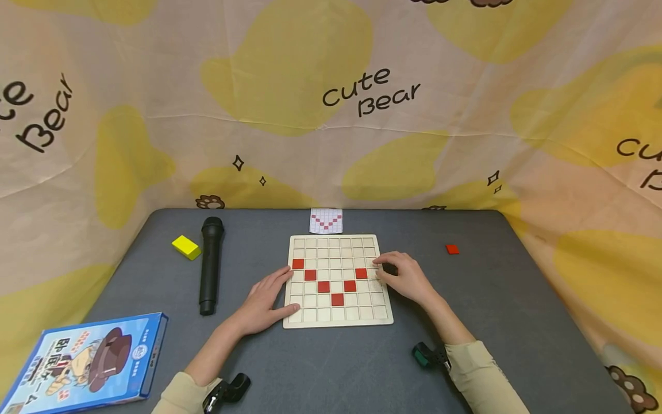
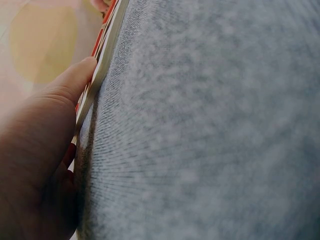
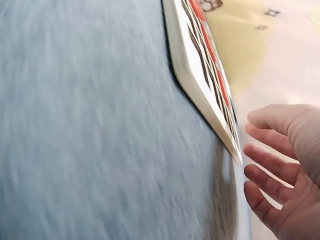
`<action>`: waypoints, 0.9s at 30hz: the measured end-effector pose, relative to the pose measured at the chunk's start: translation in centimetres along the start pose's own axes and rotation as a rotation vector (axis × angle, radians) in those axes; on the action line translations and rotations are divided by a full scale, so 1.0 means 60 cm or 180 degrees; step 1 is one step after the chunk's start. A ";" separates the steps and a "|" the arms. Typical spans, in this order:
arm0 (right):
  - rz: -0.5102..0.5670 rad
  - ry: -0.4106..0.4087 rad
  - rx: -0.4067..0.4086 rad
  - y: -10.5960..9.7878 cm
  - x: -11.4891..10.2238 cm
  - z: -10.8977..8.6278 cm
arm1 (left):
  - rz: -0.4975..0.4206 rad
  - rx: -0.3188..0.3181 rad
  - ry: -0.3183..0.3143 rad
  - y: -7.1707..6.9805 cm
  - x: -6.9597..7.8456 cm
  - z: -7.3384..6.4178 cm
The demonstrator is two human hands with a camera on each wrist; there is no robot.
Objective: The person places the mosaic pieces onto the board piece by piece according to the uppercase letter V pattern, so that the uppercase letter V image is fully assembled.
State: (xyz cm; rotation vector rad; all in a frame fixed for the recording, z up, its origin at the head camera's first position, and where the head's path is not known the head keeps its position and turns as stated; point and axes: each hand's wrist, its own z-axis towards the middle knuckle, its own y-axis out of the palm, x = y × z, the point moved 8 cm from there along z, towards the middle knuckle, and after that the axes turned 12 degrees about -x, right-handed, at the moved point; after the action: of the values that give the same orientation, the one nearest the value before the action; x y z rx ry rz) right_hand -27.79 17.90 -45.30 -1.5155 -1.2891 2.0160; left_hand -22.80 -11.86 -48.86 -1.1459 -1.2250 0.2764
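Note:
A cream grid board (image 1: 338, 319) lies on the grey table with several red tiles, such as the lowest one (image 1: 337, 299), set in a V shape. My left hand (image 1: 262, 305) rests at the board's left edge, its thumb on the lower left rim; the left wrist view shows the thumb (image 2: 70, 82) along that edge. Over the right edge, my right hand (image 1: 405, 276) has loosely bent, spread fingers. Nothing shows between those fingers (image 3: 270, 162) in the right wrist view. One loose red tile (image 1: 452, 249) lies farther right.
Behind the board is a small pattern card (image 1: 326, 221) with a V of red squares. To the left are a black microphone (image 1: 210, 267), a yellow block (image 1: 186, 247) and a blue box (image 1: 88, 362). A printed cloth (image 1: 289, 69) hangs behind the table.

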 end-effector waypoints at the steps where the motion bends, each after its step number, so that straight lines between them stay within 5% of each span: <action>1: -0.0004 0.0023 0.0023 -0.005 0.005 -0.003 | 0.0008 -0.0004 -0.0003 0.000 0.000 0.000; 17: -0.0106 0.0518 0.0630 -0.108 0.123 -0.062 | -0.0032 0.0008 -0.0005 0.000 -0.004 -0.001; 27: -0.0189 0.0872 0.0640 -0.149 0.179 -0.094 | -0.0025 0.0003 0.0018 0.001 -0.004 0.000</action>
State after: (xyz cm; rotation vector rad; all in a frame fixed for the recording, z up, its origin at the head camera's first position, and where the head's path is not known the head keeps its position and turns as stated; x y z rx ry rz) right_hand -29.35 32.88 -44.85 -1.5713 -0.9814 1.7670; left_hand -22.85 -12.01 -49.05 -1.1401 -1.2240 0.2675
